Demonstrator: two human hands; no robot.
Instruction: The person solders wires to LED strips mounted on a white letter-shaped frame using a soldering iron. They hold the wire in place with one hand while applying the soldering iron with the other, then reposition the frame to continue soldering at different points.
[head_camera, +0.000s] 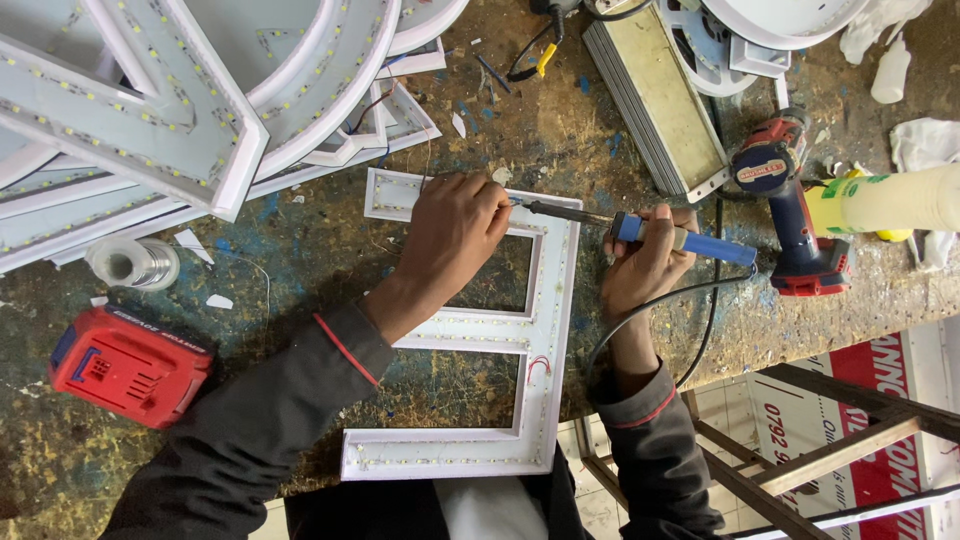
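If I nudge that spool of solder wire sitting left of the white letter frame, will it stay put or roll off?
The spool of solder wire seems to stand on its flat end on the workbench, so a light push would probably slide it rather than roll it. It looks compact and likely heavy for its size. Tipped onto its side, it could roll.

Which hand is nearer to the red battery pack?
The left. The left hand rests on the white letter frame, up and right of the battery pack. The right hand, holding the soldering iron, is farther right.
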